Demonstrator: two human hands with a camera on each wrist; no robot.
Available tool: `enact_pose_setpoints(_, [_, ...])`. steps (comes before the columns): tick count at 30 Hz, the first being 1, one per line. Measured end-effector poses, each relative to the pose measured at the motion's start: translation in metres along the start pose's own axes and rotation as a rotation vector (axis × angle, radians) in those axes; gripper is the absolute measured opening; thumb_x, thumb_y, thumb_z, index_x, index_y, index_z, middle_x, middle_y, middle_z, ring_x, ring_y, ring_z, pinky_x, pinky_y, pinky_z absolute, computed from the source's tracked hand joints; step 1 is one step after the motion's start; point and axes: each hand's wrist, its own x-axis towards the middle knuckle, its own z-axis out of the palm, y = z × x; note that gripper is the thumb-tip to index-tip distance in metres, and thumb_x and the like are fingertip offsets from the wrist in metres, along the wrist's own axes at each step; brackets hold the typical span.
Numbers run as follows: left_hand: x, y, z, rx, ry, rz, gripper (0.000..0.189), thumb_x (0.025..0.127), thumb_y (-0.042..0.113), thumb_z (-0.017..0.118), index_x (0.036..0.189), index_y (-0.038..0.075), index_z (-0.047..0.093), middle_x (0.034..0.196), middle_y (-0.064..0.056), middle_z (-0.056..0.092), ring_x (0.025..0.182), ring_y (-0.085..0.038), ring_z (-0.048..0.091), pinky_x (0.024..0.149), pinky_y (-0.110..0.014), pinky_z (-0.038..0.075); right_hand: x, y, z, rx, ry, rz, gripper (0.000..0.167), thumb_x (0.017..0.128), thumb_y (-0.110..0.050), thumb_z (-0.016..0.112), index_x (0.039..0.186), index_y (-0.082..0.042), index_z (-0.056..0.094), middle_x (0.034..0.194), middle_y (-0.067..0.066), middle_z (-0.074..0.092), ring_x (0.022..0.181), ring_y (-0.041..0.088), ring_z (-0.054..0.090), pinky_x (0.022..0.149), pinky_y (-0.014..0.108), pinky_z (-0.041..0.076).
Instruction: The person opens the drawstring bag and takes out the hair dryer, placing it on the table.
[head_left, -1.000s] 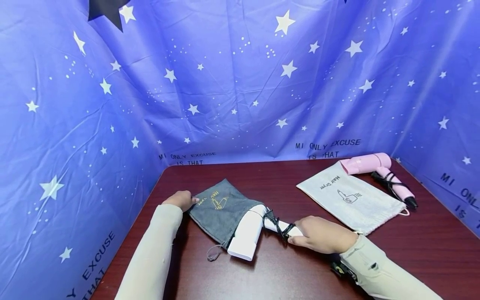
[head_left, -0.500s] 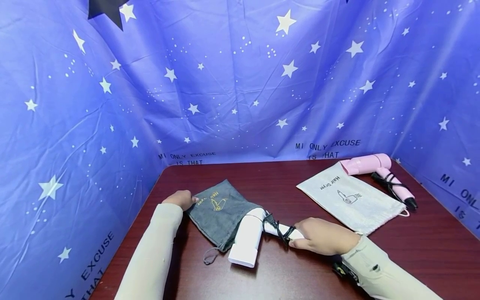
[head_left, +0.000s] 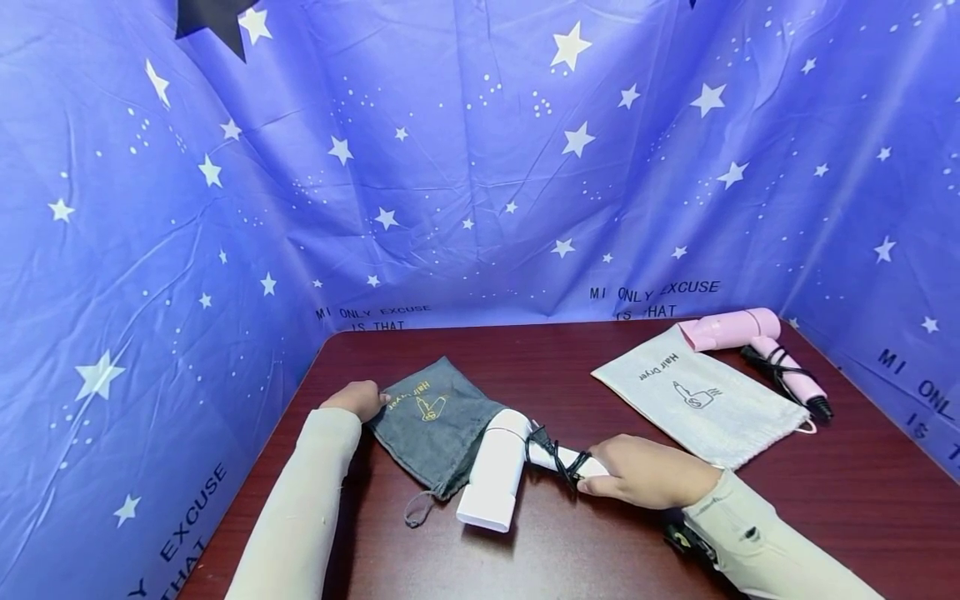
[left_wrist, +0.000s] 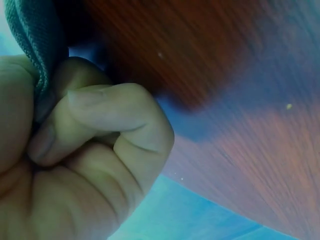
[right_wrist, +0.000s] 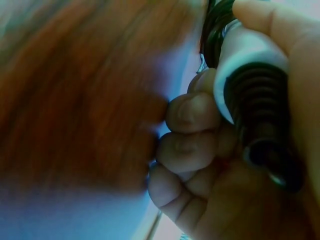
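My left hand (head_left: pixel 358 399) pinches the far left edge of a dark grey drawstring pouch (head_left: pixel 431 425) printed "Hair Dryer" in yellow. In the left wrist view the pouch's cloth (left_wrist: pixel 37 30) runs between thumb and curled fingers. A white hair dryer (head_left: pixel 495 475) lies against the pouch's right side, its nozzle toward me and its black cord (head_left: pixel 553 446) wound about the handle. My right hand (head_left: pixel 648 473) grips that handle's end. Seen from the right wrist, the fingers curl round the white handle, and the ribbed black cord sleeve (right_wrist: pixel 260 110) sticks out past the palm.
At the right, a white drawstring pouch (head_left: pixel 690 400) with a dryer drawing lies flat. A pink hair dryer (head_left: pixel 738 327) with a black cord sits behind it, its nozzle on the pouch's corner. Blue starry cloth (head_left: pixel 465 167) walls surround the dark red table (head_left: pixel 540 358).
The grey pouch has shifted slightly left with my left hand, and more of the white hair dryer shows beside it. The dryer's nozzle has come slightly nearer to me.
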Motion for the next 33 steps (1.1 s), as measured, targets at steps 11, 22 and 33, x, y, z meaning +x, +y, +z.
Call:
enact_pose_setpoints(11, [0.0,-0.003,0.0,-0.03,0.017,-0.001,0.034,0.108,0.028,0.054,0.107,-0.001,0.071,0.119,-0.024,0.07,0.111,-0.035,0.067,0.098,-0.053,0.051,0.0,0.004,0.002,0.025,0.003,0.022,0.033,0.102,-0.052,0.059,0.076,-0.032,0.053,0.071,-0.019,0.048,0.067,-0.002,0.048,0.066,0.024,0.046])
enact_pose_setpoints(22, [-0.006,-0.023,-0.001,-0.057,0.045,-0.013,0.035,0.107,0.03,0.055,0.109,-0.002,0.069,0.115,-0.025,0.071,0.112,-0.039,0.067,0.099,-0.054,0.05,0.001,0.008,-0.001,0.011,0.027,0.068,0.032,0.101,-0.051,0.06,0.076,-0.033,0.053,0.071,-0.019,0.049,0.065,-0.002,0.048,0.063,0.024,0.043])
enact_pose_setpoints(33, [-0.008,-0.04,0.0,-0.073,0.035,-0.044,0.036,0.108,0.031,0.055,0.105,-0.002,0.069,0.106,-0.021,0.072,0.099,-0.033,0.067,0.089,-0.049,0.051,0.0,0.015,-0.001,-0.023,0.068,0.13,0.032,0.101,-0.051,0.06,0.079,-0.029,0.056,0.073,-0.016,0.052,0.067,0.0,0.049,0.066,0.029,0.048])
